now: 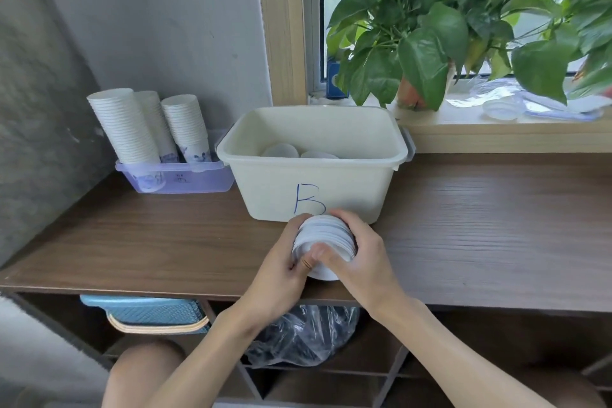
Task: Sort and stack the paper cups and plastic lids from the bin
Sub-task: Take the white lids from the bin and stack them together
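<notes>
A cream bin [311, 185] marked "B" stands on the wooden counter, with a few white pieces [281, 151] lying at its bottom. Just in front of it, near the counter's front edge, a stack of white plastic lids [326, 235] is gripped from both sides. My left hand [281, 265] curls round its left side and my right hand [361, 258] wraps its right side, thumb across the front. Three tall stacks of white paper cups [132, 126] stand in a clear purple tray [185, 177] at the back left.
A leafy potted plant [430, 43] sits on the window sill behind the bin, beside loose clear lids and plastic wrap [503, 108]. Under the counter are a blue basket [149, 313] and a clear plastic bag [304, 334]. A grey wall bounds the left side.
</notes>
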